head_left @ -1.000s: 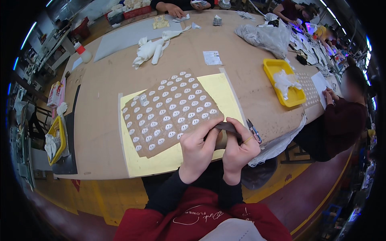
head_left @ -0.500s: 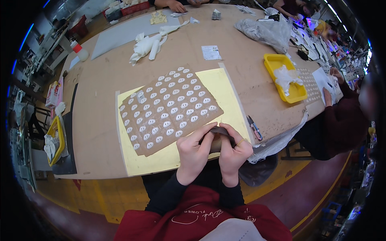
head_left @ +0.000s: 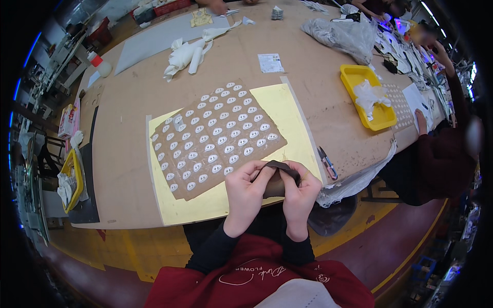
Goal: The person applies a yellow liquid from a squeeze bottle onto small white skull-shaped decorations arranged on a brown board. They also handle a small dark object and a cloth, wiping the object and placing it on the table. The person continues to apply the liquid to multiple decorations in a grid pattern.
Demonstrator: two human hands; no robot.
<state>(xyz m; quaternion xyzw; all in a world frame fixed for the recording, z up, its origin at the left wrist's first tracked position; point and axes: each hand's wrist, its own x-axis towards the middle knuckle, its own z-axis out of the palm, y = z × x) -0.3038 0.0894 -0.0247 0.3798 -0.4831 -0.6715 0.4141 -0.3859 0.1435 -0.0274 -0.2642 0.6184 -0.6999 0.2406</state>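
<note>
Dark brown piece (head_left: 280, 165): folded over and held up in front of you, at the near edge of the yellow sheet (head_left: 276, 98).
Left hand (head_left: 245, 189): your thumb and fingers pinch the piece at its left part.
Right hand (head_left: 303, 194): your grip closes on its right part — the two hands are just beside each other.
Yellow tray (head_left: 381, 123): on the table (head_left: 120, 179) to your right, crumpled white material (head_left: 370, 97) lying in it.
Yellow basket (head_left: 79, 177): just beyond the table's left edge, white cloth-like stuff (head_left: 65, 188) heaped inside.
Red crate (head_left: 167, 8): past the far left edge, pale things in it — too small to tell.
Clear bag (head_left: 341, 37): crumpled at the table's far right; you cannot make out its contents.
Brown sheet (head_left: 221, 123): on the yellow sheet, bearing rows of white ovals.
</note>
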